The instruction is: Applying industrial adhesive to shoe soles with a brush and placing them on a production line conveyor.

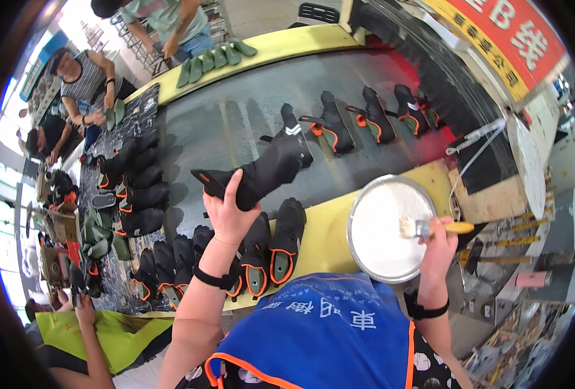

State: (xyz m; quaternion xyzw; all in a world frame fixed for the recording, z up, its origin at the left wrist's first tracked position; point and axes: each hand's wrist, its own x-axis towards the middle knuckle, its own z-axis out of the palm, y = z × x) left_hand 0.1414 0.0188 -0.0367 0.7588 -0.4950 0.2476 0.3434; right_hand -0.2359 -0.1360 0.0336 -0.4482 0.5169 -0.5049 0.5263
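Observation:
My left hand (224,217) is closed around a black shoe upper (271,170), held up over the dark conveyor belt. The shoe lies tilted, with its ankle end by my fingers and a pale stripe near its far part. In my right hand (438,249) is a paintbrush (459,227) with a yellow handle and a metal ferrule. Its pale bristles are above or touching the white liquid (381,223) in a round metal basin (351,227); I cannot tell which. The basin stands at the near yellow edge of the belt, to the right of the held shoe.
Several black shoes with orange trim (370,117) stand on the conveyor belt (203,139). More shoes (287,240) line the near edge and left side. Green shoe lasts (207,61) sit on the far yellow board. Co-workers occupy the left and far sides; a dark-curtained machine (456,91) stands right.

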